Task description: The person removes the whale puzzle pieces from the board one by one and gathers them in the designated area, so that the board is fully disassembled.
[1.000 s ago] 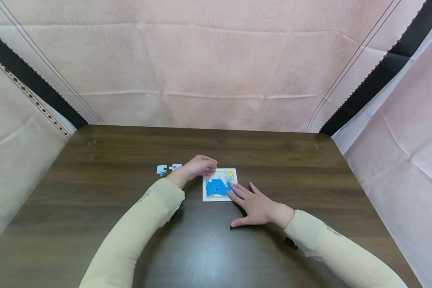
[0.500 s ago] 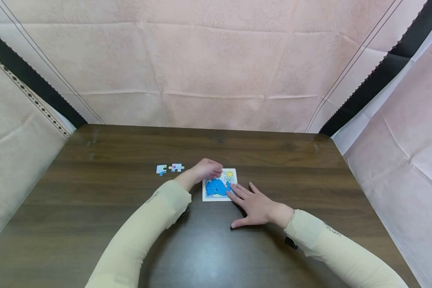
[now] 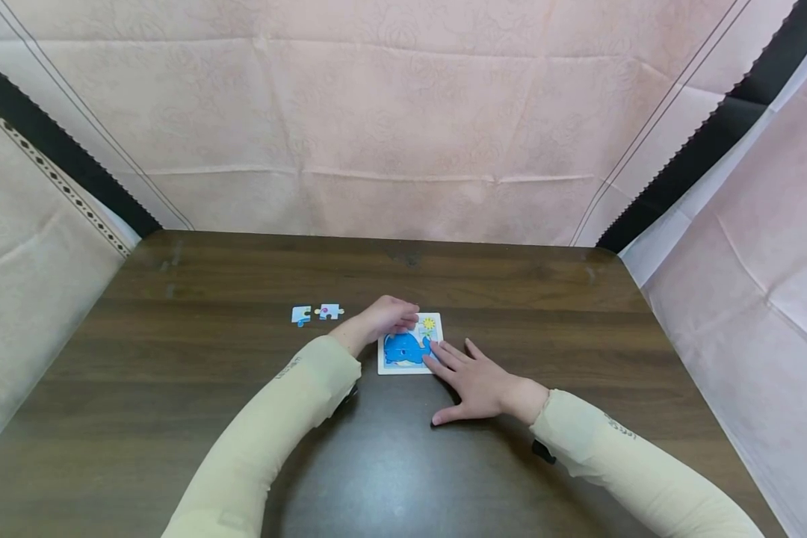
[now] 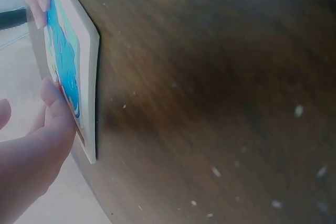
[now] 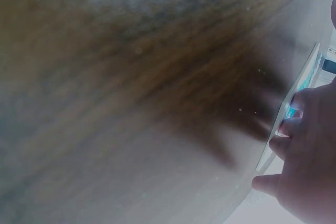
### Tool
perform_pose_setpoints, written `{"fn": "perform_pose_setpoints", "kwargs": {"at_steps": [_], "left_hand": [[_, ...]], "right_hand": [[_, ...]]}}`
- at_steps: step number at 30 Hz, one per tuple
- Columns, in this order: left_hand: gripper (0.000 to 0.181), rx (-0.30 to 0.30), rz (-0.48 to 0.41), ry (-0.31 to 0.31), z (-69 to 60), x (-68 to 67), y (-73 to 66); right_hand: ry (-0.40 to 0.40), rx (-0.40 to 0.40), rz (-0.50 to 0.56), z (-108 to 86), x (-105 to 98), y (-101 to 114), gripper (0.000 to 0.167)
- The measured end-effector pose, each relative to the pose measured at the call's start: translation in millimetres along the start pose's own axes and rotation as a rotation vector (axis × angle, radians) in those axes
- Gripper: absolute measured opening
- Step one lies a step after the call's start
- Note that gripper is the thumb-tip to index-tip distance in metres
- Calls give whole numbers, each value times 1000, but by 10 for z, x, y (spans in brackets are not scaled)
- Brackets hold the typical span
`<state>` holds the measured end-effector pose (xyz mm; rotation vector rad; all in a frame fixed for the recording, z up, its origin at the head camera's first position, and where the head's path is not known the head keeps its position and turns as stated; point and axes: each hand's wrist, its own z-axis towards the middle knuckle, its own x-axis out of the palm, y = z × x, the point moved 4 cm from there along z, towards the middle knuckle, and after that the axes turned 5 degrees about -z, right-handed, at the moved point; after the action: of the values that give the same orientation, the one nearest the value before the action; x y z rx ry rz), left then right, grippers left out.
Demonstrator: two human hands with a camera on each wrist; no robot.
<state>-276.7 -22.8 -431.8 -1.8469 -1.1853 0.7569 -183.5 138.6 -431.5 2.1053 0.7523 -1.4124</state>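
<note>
A square whale puzzle in a white frame (image 3: 380,365) lies on the table, with a yellow sun at its upper right. My left hand (image 3: 390,317) is over the puzzle's upper left part, fingers bent. In the left wrist view, its fingers (image 4: 55,103) touch the puzzle's edge area; whether they pinch a piece is hidden. My right hand (image 3: 480,388) lies spread at the puzzle's right side, its fingertips resting on the board. Two loose puzzle pieces lie to the left: a light blue piece (image 3: 300,314) and a piece with a pink mark (image 3: 330,311).
The dark wooden table (image 3: 242,418) spreads around the puzzle. Pale pink cloth (image 3: 390,134) hangs behind the far edge and along both sides. Black strips (image 3: 699,142) run up the cloth's corners.
My left hand has shifted a little right and toward me over the puzzle, uncovering more of the piece with the pink mark. The right hand stays in place.
</note>
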Motion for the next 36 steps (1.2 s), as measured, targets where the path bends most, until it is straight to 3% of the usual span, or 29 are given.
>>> {"fn": "perform_pose_setpoints", "kwargs": {"at_steps": [16,19,26,36], "left_hand": [[40,1,-45,12,33,-1,11],[39,9,-13,7,40,10,12],[38,43,157,-35,78,35,6],[27,67,189,-120,58,78,-25]], "right_hand": [[-2,1,3,13,34,-26,96],[-3,2,2,15,37,-27,96],[-9,-5,5,9,29,-21,95],[-5,-6,-2,2,17,-19,95]]}}
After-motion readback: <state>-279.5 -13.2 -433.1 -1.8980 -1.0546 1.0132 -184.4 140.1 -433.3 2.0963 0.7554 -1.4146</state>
